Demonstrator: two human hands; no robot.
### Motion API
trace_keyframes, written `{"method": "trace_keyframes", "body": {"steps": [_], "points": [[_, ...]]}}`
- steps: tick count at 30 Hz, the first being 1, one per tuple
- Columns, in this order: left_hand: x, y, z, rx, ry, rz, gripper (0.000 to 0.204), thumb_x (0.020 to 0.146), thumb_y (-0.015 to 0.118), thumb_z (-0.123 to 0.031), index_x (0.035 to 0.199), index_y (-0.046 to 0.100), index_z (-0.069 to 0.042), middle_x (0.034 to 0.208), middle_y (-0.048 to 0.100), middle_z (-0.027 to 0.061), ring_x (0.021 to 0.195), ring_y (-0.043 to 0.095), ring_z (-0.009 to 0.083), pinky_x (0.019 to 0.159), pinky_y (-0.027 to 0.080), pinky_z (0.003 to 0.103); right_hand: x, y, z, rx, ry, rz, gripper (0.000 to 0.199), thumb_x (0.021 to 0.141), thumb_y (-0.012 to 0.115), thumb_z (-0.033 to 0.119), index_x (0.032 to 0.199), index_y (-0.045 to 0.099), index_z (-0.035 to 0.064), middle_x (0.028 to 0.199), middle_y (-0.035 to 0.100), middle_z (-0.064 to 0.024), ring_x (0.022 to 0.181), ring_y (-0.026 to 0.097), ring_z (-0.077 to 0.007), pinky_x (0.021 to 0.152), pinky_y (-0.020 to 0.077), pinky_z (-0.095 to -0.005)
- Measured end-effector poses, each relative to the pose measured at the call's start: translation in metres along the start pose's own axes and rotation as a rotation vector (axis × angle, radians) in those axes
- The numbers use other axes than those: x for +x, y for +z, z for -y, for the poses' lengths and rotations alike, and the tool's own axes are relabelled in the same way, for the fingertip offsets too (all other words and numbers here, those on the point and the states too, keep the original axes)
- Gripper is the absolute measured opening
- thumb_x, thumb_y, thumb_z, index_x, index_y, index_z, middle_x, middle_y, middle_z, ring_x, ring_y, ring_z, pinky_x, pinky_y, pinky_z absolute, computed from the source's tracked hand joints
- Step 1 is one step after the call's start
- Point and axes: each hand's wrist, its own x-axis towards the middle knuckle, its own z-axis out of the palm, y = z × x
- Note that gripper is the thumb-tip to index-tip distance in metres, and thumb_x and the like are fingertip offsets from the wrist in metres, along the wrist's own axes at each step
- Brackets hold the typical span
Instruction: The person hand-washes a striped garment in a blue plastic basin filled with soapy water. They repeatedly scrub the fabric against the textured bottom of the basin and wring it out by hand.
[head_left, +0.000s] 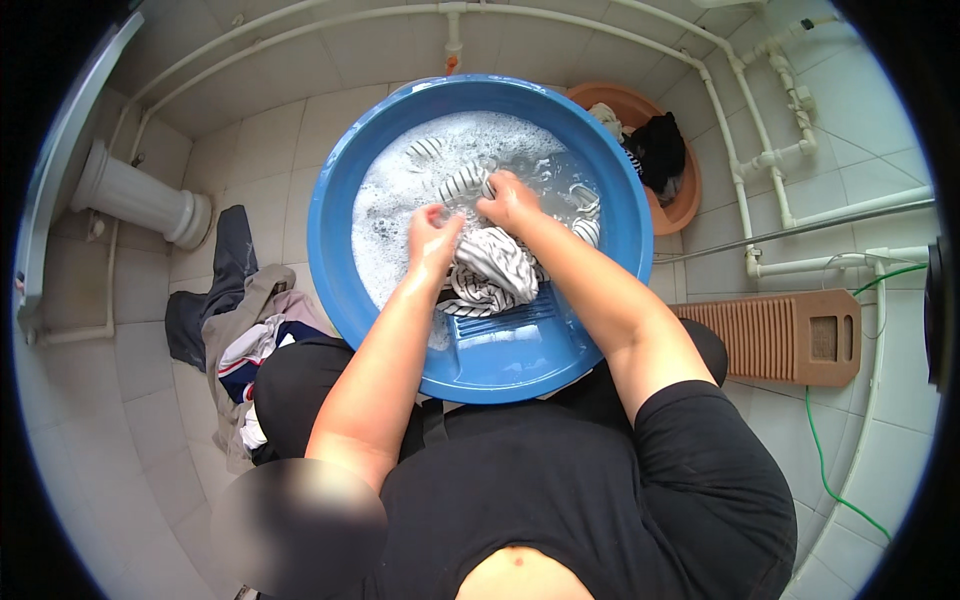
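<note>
A black-and-white striped garment (pixel 497 268) lies bunched in a round blue basin (pixel 330 215) of foamy water, partly on the ridged washboard slope (pixel 520 340) moulded into its near side. My right hand (pixel 508 203) is closed on a twisted part of the striped cloth (pixel 463 183) above the suds. Just to its left, my left hand (pixel 434 240) is beside the bunched garment, its fingers bent and the thumb apart from them. Other striped folds (pixel 585 212) show at the basin's right side, and a small patch surfaces through foam (pixel 390 190) at the far left.
Clothes (pixel 260 330) lie heaped on the tiled floor to the left. An orange-brown basin (pixel 680 215) with dark and light laundry stands at the back right. A brown washboard (pixel 780 335) lies right of my knee. White pipes run along the walls; a green cord (pixel 822 470) hangs at right.
</note>
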Motion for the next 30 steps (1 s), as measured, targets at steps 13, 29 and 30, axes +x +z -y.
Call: {"method": "trace_keyframes", "body": {"steps": [13, 29, 30], "points": [[-0.008, -0.019, -0.025, -1.101, -0.700, 0.429, 0.047, 0.084, 0.049, -0.049, 0.089, 0.057, -0.003, 0.073, 0.059, 0.0116, 0.070, 0.058, 0.0220, 0.066, 0.048, 0.035, -0.094, -0.041, 0.103, 0.291, -0.771, 0.010, 0.017, 0.067, 0.058, 0.024, 0.075, 0.053, 0.0102, 0.070, 0.058, -0.0065, 0.065, 0.059, -0.0276, 0.057, 0.0465, -0.0387], [0.014, -0.006, 0.023, -0.251, -0.302, -0.117, 0.049, 0.083, 0.052, -0.031, 0.111, 0.046, 0.009, 0.108, 0.055, 0.0213, 0.095, 0.056, 0.0273, 0.084, 0.042, 0.034, -0.037, -0.040, 0.054, -0.084, -0.004, 0.140, 0.033, 0.081, 0.053, 0.036, 0.093, 0.060, 0.0066, 0.092, 0.063, -0.0151, 0.087, 0.061, -0.0314, 0.077, 0.0473, -0.0380], [0.014, -0.006, 0.019, -0.194, -0.228, -0.059, 0.050, 0.082, 0.053, -0.032, 0.112, 0.046, 0.009, 0.109, 0.055, 0.0216, 0.097, 0.055, 0.0280, 0.085, 0.041, 0.034, -0.020, -0.044, 0.033, -0.153, 0.125, 0.126, 0.038, 0.081, 0.053, 0.039, 0.098, 0.059, 0.0045, 0.095, 0.063, -0.0159, 0.091, 0.060, -0.0307, 0.080, 0.0466, -0.0373]]}}
